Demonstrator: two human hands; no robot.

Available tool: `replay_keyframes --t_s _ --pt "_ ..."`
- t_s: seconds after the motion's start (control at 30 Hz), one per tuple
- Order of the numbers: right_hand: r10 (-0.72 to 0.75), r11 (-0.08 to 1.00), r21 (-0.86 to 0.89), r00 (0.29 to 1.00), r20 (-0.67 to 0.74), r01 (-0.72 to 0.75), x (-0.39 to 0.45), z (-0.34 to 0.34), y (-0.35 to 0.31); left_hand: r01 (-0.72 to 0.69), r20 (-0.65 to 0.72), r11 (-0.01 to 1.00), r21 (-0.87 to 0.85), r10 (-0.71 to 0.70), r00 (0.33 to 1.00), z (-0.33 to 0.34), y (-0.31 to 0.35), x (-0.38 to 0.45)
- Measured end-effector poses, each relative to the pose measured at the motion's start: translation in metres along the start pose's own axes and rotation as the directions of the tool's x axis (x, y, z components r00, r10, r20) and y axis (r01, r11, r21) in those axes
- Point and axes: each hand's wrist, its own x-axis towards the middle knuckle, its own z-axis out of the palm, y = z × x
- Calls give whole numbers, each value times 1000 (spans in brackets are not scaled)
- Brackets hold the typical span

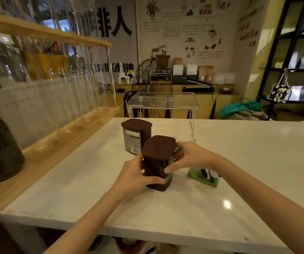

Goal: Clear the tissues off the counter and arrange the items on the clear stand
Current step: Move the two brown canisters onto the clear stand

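**Both hands on the near jar, stand waiting behind**

The near brown jar (pixel 158 162) sits at the middle of the white counter (pixel 239 162), upright or very nearly so, its base apparently on the surface. The left hand (pixel 134 176) wraps its left side, thumb lying low across the front; the right hand (pixel 188 157) cups the right side just under the lid, fingers curled round the far edge and thumb pressed to the front. Both hands are closed on the jar, fingers together rather than spread.

Just behind and to the left stands a second brown jar (pixel 136 136), label and barcode facing the camera, close to the first but whether they touch cannot be told. To the right, just beside the held jar, lies a green tissue pack (pixel 203 177) with a panda print, so the tissue clearing looks unfinished. The clear stand (pixel 163 101) is at the far edge of the counter, its top bare.

The step in hand appears to be lifting this jar onto the stand. To do it well, I would keep the grip low and even, lift straight up, pass above the second jar's lid, and set it down well inside the stand's rim, leaving room alongside for the other jar.
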Motion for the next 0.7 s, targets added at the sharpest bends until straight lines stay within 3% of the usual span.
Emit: replay_keyframes --t_s 0.2,0.7 --pt "-18 1000 -7 1000 -9 18 17 -21 -11 -38 -16 999 -14 37 999 -15 8 22" --pt "-249 968 16 967 -59 251 100 -115 -64 -226 -123 969 -99 214 969 -88 52 128"
